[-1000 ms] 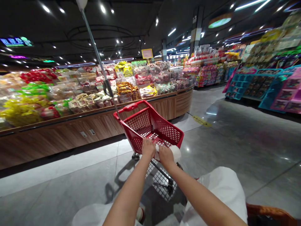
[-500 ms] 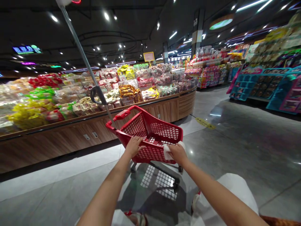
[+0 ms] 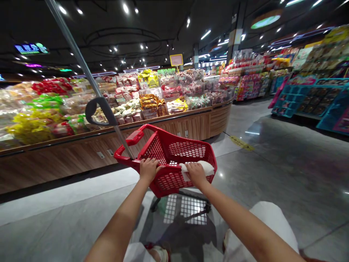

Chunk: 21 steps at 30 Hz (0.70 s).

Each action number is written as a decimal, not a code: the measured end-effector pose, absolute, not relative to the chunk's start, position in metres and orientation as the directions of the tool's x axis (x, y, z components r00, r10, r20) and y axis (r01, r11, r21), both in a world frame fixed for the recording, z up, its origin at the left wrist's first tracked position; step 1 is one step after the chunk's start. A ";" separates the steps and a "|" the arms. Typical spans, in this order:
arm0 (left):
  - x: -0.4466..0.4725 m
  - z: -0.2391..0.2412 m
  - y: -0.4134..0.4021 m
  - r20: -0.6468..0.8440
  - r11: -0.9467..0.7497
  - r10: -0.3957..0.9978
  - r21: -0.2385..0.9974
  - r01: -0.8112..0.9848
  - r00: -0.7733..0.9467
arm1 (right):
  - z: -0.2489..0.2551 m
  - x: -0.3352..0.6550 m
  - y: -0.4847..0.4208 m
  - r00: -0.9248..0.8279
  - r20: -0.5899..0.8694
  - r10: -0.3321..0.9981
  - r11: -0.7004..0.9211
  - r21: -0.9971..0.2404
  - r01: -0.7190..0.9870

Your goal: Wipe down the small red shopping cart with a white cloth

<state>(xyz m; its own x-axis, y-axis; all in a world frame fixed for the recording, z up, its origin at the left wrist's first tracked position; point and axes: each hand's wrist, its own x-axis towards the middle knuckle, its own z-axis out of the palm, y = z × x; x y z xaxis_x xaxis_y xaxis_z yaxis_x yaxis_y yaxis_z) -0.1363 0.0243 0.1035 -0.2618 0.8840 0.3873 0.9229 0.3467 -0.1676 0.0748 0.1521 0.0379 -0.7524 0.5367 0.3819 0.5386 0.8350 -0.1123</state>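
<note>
A red plastic shopping cart [image 3: 188, 147] stands right in front of me, its basket bare inside where I can see. My left hand [image 3: 148, 169] is closed over the near rim, toward the handle end. Farther along the same rim, my right hand [image 3: 196, 174] presses a white cloth [image 3: 205, 167] against the edge, fingers bent over it. Part of the cloth hangs down the outer side. A grey metal pole with a dark looped grip [image 3: 100, 111] rises from the cart's handle end [image 3: 135, 137].
Behind the cart runs a wood-panelled counter [image 3: 196, 125] heaped with packaged food. Blue display racks [image 3: 302, 94] stand at the right. A yellow floor marking [image 3: 241, 143] lies beyond the cart. My legs are close below the cart.
My right hand has slid the cloth slightly left along the rim. My left hand has shifted left and now grips the rim. The cart and pole appear nearer.
</note>
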 end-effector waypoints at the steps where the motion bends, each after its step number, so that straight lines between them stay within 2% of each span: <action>1: -0.135 0.103 0.024 0.391 0.350 0.881 -0.163 0.923 -0.265 | 0.042 0.058 0.144 -0.767 0.382 0.515 0.850 -0.115 0.513; 5: -0.130 0.104 0.023 0.395 0.367 0.873 -0.149 0.918 -0.285 | 0.055 0.014 0.123 -0.804 0.382 0.456 0.886 -0.110 0.450; 8: -0.127 0.105 0.022 0.380 0.361 0.880 -0.147 0.921 -0.285 | 0.055 0.021 0.130 -0.832 0.343 0.436 0.896 -0.079 0.437; 13: -0.129 0.106 0.026 0.375 0.345 0.883 -0.111 0.932 -0.282 | 0.044 0.083 0.170 -0.838 0.263 0.479 0.873 -0.036 0.487; 17: -0.131 0.103 0.033 0.384 0.354 0.876 -0.096 0.930 -0.293 | 0.033 0.130 0.196 -0.770 0.307 0.559 0.815 -0.034 0.578; 21: -0.127 0.101 0.039 0.386 0.378 0.866 -0.087 0.922 -0.319 | 0.031 0.131 0.197 -0.734 0.311 0.603 0.784 -0.064 0.617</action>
<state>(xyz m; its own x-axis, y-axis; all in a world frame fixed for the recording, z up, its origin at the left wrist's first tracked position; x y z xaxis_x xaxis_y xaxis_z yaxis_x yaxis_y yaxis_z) -0.1275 0.0395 0.1009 -0.3186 0.8657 0.3861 0.9218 0.3779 -0.0868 0.1313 0.1968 0.0309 -0.7343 0.6034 0.3109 0.6173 0.7842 -0.0639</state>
